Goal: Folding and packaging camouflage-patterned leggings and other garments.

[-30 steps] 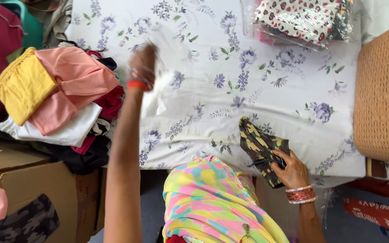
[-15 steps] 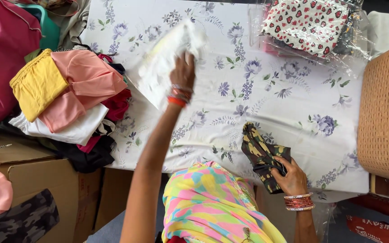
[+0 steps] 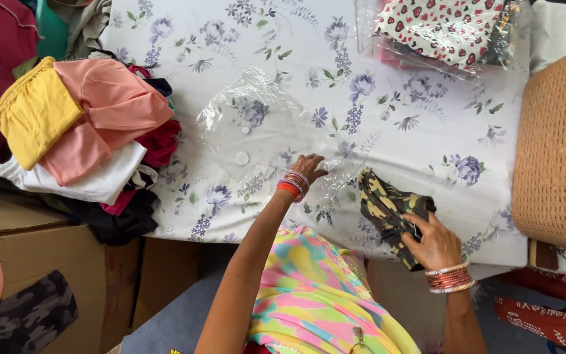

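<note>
Since the earlier frame the clear bag (image 3: 257,124) has been brought down out of the air and laid flat on the floral sheet (image 3: 420,137); the left hand (image 3: 308,168) has been dropped from the upper left to the bag's near edge. The bag is now spread at about 11 o'clock from that hand, long axis running roughly 10 to 4 o'clock, its near corner pinched or pressed under the fingers (grip not clearly shown, cannot tell if closed). The camo cloth (image 3: 391,211) is held folded in the right hand (image 3: 435,244), fingers curled over its near end, resting on the sheet at 3 o'clock of the left hand. The bag's near edge lies just beside the cloth, at its 10 o'clock; the left hand is nearer the bag, the right nearer the cloth. Nothing is seen between cloth and bag. A clothes pile (image 3: 80,131) is stacked at 9 o'clock, touching the sheet edge; packed bags (image 3: 440,29) lie at 1 o'clock, a wicker basket (image 3: 555,144) at 3 o'clock, cardboard boxes (image 3: 54,262) at 8 o'clock.
</note>
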